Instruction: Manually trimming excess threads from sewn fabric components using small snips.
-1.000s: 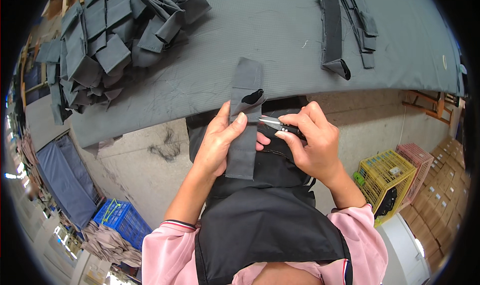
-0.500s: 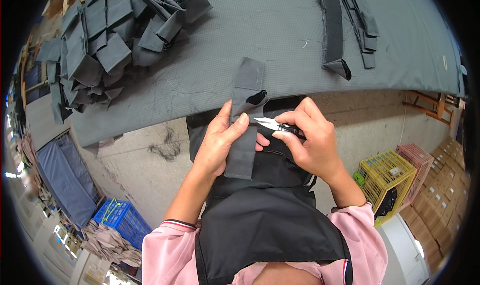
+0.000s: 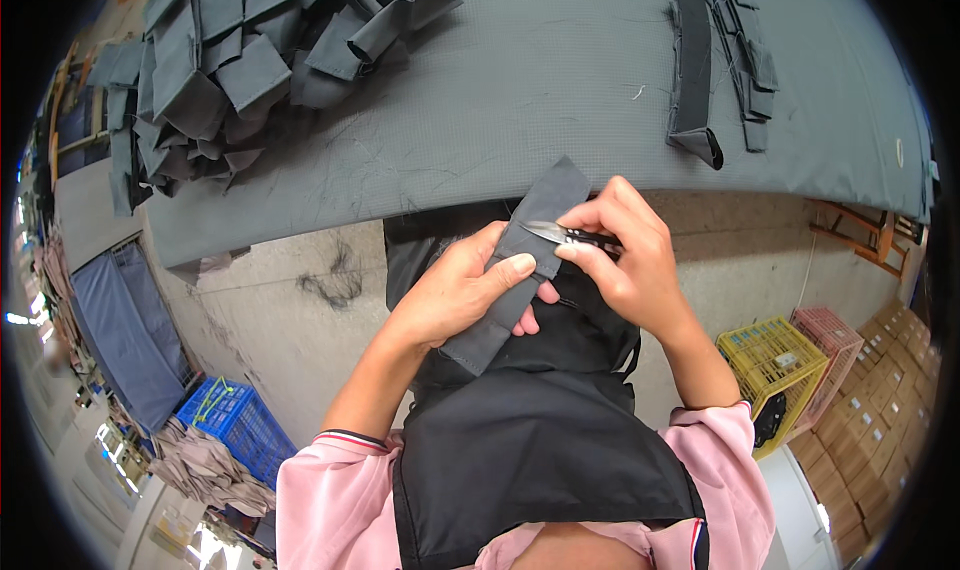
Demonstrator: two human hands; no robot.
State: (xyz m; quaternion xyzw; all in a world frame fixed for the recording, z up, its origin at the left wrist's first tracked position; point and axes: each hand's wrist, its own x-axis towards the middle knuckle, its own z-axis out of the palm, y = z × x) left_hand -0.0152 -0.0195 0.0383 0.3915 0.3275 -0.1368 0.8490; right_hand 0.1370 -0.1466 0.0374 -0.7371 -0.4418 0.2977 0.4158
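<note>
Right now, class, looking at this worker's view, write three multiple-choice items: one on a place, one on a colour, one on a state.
1. Where is the big pile of grey fabric pieces?
A. table's far left
B. floor
C. yellow crate

2. What colour is the crate at lower left?
A. red
B. blue
C. green

3. What does the right hand hold?
A. nothing
B. a pencil
C. small thread snips

Answers: 1 A, it lies on the table; 2 B, plainly blue; 3 C, blades point at the fabric strip the left hand grips.

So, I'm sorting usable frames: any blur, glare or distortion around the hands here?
Head view: the left hand, right hand, snips and grey fabric piece are sharp, evenly lit, without glare; the table edge bows from fisheye; corners are black.
</note>
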